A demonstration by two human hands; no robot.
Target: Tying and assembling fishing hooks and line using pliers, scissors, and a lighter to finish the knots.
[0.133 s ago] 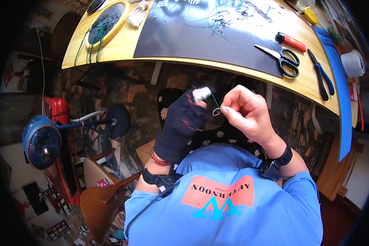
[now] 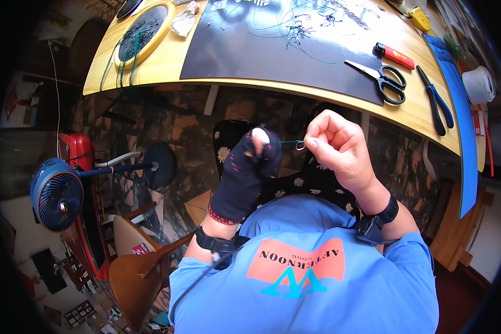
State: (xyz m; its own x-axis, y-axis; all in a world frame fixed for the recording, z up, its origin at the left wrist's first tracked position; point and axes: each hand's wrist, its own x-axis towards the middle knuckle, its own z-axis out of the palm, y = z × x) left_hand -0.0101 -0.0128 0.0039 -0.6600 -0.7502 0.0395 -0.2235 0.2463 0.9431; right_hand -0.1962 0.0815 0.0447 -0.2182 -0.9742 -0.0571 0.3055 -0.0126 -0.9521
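Observation:
My right hand [image 2: 339,149] pinches a small pale, curved hook [image 2: 300,146] between thumb and forefinger. A thin green line [image 2: 290,142] runs from it to my left hand. In a black fingerless glove with white wrapping on the thumb, my left hand [image 2: 247,167] is closed around the line; its grip is partly hidden. Both hands are above my lap, short of the table's front edge. On the dark mat [image 2: 234,55] beyond them lie several small dark hooks with line [image 2: 300,32].
Scissors [image 2: 392,83], a red lighter [image 2: 395,57] and pliers [image 2: 435,103] lie at the table's right, beside a blue strip [image 2: 456,128]. A yellow-rimmed tray [image 2: 160,43] with green lines is at the left. A fan [image 2: 57,195] stands on my left.
My left hand has turned over and dropped slightly. The green line now stretches nearly level between my hands instead of slanting upward. My right hand has barely moved.

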